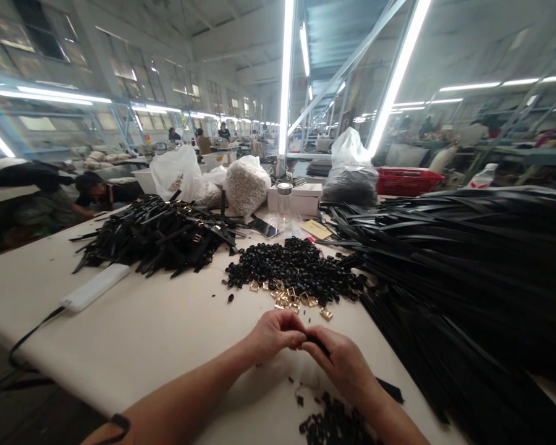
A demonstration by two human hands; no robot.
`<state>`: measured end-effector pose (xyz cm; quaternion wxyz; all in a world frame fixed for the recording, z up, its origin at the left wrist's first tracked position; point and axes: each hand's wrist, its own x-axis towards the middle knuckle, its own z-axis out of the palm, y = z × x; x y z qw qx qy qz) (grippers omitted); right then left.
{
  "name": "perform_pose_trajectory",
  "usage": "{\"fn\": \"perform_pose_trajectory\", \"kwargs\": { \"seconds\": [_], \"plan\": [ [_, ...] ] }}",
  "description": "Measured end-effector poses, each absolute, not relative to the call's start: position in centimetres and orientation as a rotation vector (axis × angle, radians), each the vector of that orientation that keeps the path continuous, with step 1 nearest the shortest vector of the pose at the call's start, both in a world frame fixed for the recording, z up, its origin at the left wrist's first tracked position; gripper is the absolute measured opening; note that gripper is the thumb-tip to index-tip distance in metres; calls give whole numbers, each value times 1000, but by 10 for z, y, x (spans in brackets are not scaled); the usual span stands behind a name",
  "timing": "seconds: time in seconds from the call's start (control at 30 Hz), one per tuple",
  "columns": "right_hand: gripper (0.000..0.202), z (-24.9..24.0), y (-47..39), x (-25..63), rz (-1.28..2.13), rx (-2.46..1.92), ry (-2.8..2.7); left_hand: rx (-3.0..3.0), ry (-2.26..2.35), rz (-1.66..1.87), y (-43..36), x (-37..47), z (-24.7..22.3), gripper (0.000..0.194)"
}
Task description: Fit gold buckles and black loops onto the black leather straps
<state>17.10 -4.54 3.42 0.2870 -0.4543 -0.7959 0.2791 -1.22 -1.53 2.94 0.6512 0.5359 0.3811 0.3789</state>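
Observation:
My left hand and my right hand meet fingertip to fingertip above the table. A black strap runs through the closed fingers of my right hand, and a black end shows beyond that wrist. Thumb and fingers of my left hand are pinched at the strap's near tip; what exactly lies between them is hidden. Just beyond are gold buckles and a heap of small black loops. Below my right hand lies a pile of small black pieces.
Long black straps cover the right side. At left are a pile of buckled straps and a white power bank with a cable. A glass jar, a phone and filled plastic bags stand or lie behind. Another person is at far left.

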Motion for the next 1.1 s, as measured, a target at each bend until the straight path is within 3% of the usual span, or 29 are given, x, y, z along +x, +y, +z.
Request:
{"fn": "perform_pose_trajectory", "kwargs": {
  "seconds": [0.23, 0.53, 0.67, 0.8, 0.97, 1.1],
  "plan": [
    [9, 31, -43, 180, 532, -1343, -2192, 1249, 906, 912, -12, -16, 29, 20],
    [17, 21, -27, 197, 431, -1483, -1928, 1714, 1208, 996, 34, -53, 47, 22],
    [20, 15, -20, 207, 446, -1472, -1689, 2259, 1213, 892, 50, -36, 61, 22],
    [22, 10, -15, 218, 449, -1482, -1533, 2621, 1054, 764, 64, 9, 57, 34],
    [24, 8, -11, 222, 498, -1460, -1523, 2663, 1170, 575, 92, 45, 40, 51],
    [25, 3, -10, 221, 549, -1442, -1556, 2624, 1240, 504, 104, 43, 32, 45]
  ]
}}
